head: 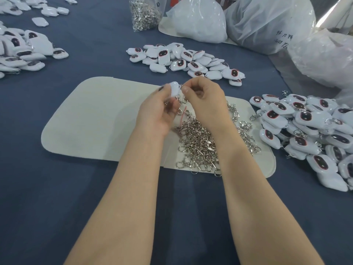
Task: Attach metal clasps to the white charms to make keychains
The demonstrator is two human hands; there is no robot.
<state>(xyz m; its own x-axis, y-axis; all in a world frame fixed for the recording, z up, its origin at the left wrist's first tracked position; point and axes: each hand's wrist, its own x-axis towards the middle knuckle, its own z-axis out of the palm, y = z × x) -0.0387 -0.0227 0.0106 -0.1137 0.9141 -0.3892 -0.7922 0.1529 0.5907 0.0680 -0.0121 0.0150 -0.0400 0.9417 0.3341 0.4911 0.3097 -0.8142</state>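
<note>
My left hand (158, 109) pinches a white charm (174, 88) above the cream mat (91, 119). My right hand (206, 100) is closed on a metal clasp (183, 100), whose ring end meets the charm's loop at the fingertips while its hook hangs below. A heap of loose silver clasps (202, 142) lies on the mat under my wrists. Plain white charms with dark red-rimmed faces form a pile (187, 60) beyond the mat. A second pile of charms (309, 131) with clasps on them lies to the right.
More charms (24, 48) spread over the blue cloth at the far left. A clear bag of clasps (143, 14) and large plastic bags (267, 25) stand at the back and right. A pink rubber band (182, 116) lies among the clasps.
</note>
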